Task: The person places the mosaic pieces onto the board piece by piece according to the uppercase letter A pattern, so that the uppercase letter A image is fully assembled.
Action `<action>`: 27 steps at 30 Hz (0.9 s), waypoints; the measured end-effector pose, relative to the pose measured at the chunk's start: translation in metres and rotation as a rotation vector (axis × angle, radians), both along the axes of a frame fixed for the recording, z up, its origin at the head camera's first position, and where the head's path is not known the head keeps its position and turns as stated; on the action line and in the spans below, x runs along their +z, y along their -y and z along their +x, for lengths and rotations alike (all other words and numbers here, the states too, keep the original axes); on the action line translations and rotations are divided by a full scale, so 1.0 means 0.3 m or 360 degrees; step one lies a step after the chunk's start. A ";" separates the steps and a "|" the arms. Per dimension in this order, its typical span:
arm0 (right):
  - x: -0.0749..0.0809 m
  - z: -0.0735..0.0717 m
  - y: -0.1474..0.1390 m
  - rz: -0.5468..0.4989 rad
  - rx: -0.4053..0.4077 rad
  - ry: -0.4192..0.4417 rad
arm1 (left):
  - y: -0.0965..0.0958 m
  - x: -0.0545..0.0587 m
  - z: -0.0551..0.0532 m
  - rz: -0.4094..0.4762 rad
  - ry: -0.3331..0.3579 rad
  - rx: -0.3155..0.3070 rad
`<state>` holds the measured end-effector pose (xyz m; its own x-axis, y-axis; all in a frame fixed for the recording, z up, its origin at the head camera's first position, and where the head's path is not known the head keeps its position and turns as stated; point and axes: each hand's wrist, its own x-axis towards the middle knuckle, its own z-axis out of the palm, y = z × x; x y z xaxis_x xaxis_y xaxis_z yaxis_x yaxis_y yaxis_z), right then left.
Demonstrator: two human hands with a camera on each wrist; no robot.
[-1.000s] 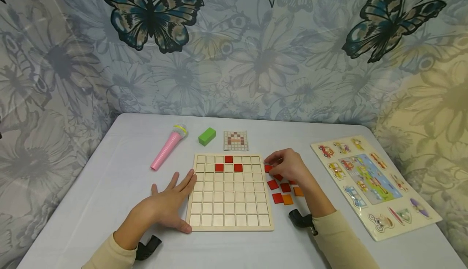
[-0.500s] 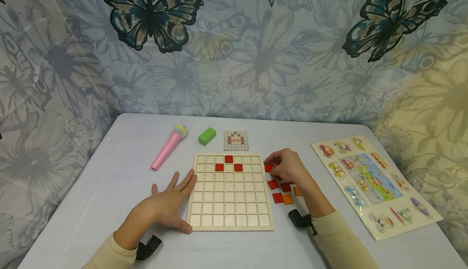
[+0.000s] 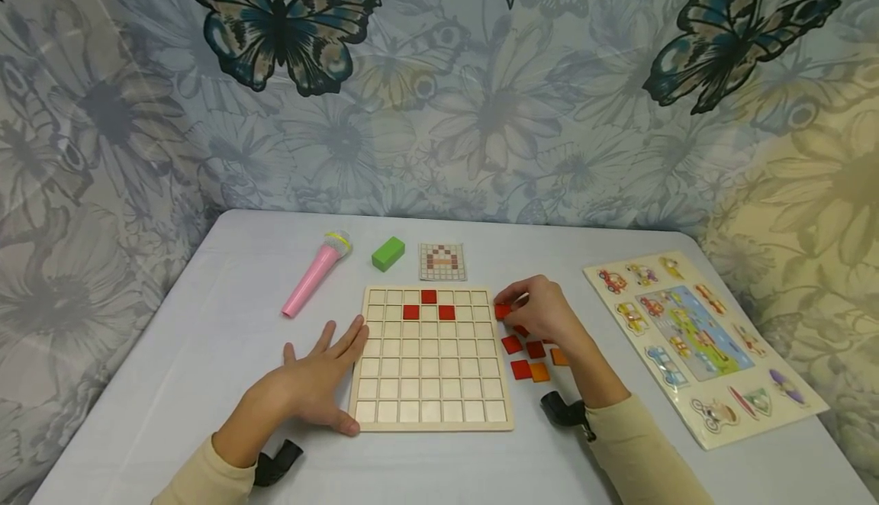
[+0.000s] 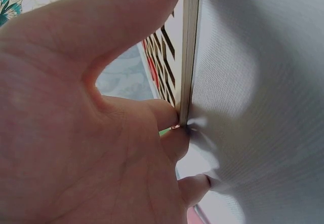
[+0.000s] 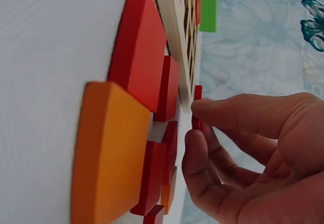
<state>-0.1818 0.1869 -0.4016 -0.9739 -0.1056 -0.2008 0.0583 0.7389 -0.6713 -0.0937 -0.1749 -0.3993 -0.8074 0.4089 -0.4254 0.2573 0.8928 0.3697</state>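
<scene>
My left hand [image 3: 309, 390] lies spread along the left side of a wooden grid board [image 3: 431, 427], thumb and fingertips right at its edge. Three red square tiles sit in the board's far rows, one red tile [image 3: 429, 297] in the top row and two below it. By the board's far right corner, my right hand [image 3: 542, 310] pinches another red tile [image 5: 198, 92] between thumb and fingers, upright in the right wrist view. Several loose red tiles [image 3: 520, 370] and orange tiles [image 3: 539, 372] lie on the table below that hand, some partly hidden by it.
Behind the board are a pink toy microphone [image 3: 312, 280], a green block [image 3: 388, 253] and a small pattern card [image 3: 442, 262]. A picture puzzle board [image 3: 703, 352] lies at the right of the white-covered table [image 3: 199, 322]. Patterned cloth [image 3: 439, 146] hangs behind.
</scene>
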 end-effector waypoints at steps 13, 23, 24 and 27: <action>0.009 0.011 0.028 -0.0109 0.0057 0.0047 | 0.000 -0.005 -0.002 -0.0012 -0.0010 -0.0003; 0.005 0.028 0.072 -0.0139 0.0140 0.0069 | 0.004 -0.004 -0.002 0.0008 -0.0009 -0.0013; 0.005 0.030 0.077 -0.0144 0.0142 0.0070 | 0.004 -0.004 -0.001 0.0006 -0.0009 -0.0014; 0.004 0.036 0.093 -0.0150 0.0161 0.0071 | 0.004 -0.003 -0.001 -0.0004 -0.0010 -0.0016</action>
<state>-0.1709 0.1590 -0.4005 -0.9478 -0.2231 -0.2279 0.0180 0.6761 -0.7366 -0.0939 -0.1760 -0.4001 -0.8060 0.4158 -0.4214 0.2684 0.8911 0.3659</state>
